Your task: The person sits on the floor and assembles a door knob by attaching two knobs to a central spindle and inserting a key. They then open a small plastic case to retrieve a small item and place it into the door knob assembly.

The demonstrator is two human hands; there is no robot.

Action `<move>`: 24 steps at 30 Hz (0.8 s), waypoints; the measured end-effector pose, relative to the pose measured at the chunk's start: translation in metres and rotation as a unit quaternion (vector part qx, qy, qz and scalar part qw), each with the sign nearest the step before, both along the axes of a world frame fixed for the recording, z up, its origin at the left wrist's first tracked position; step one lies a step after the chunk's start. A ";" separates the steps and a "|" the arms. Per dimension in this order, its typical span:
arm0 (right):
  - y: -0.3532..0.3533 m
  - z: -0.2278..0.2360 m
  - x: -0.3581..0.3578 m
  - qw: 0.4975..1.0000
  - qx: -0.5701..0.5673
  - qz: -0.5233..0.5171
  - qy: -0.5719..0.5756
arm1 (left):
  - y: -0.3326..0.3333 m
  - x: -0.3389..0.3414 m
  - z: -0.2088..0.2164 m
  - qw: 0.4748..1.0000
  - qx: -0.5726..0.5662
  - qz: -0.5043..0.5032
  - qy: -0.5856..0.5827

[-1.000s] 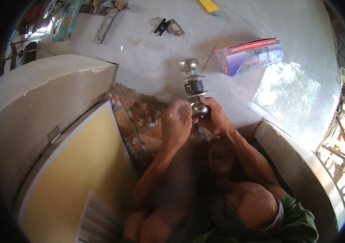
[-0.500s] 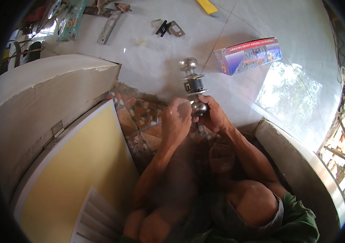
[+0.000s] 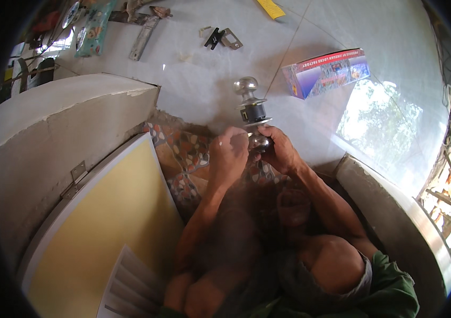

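The right hand (image 3: 280, 150) grasps the near ball (image 3: 260, 142) of the polished, silver-coloured metal door-knob lock (image 3: 253, 112), held mid-view; the left hand (image 3: 229, 152) is curled at that ball's left side, grip indeterminable. Support the ball firmly; keep the axis straight. Next: thin round flanges (image 3: 262, 122), dark cylinder (image 3: 256, 112), smooth end ball (image 3: 245, 84). Beyond: a glossy red-and-blue cardboard box (image 3: 329, 75); a flat, windowed grey metal plate (image 3: 236, 45).

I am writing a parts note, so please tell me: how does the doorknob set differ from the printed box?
The doorknob set is shiny silver with a black middle; the printed box is red, blue and purple. The doorknob set has rounded, ball-like ends, while the printed box has flat faces. The doorknob set is held in the right hand; the printed box lies on the floor. Both are longer than they are wide.
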State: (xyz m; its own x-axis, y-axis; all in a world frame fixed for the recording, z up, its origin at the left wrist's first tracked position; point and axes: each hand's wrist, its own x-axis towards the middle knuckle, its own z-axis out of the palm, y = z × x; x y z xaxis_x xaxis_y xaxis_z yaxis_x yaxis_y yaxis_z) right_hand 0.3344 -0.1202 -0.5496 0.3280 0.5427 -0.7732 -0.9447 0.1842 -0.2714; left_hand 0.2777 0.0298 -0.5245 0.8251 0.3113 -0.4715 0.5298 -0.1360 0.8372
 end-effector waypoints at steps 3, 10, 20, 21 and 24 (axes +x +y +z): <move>0.000 -0.001 0.001 1.000 0.004 0.000 -0.002 | -0.002 0.003 0.008 0.999 -0.037 0.021 0.016; -0.003 -0.001 0.001 1.000 0.000 0.003 -0.005 | -0.003 0.007 0.015 0.996 -0.079 0.032 0.040; -0.002 0.004 0.005 1.000 -0.021 0.007 -0.006 | -0.008 0.012 0.020 0.998 -0.008 0.016 0.058; -0.001 0.005 0.005 1.000 -0.022 0.017 -0.011 | -0.008 0.007 0.015 0.999 0.007 0.012 0.050; 0.000 0.007 0.004 0.999 -0.033 0.034 -0.020 | -0.007 0.003 0.006 0.998 0.038 0.005 0.042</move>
State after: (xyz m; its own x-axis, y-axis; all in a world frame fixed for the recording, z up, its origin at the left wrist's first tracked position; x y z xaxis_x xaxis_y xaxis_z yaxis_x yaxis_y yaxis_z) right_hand 0.3389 -0.1199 -0.5430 0.3232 0.5131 -0.7951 -0.9426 0.1000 -0.3187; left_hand 0.2804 0.0223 -0.5181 0.7807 0.3570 -0.5128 0.5986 -0.1919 0.7777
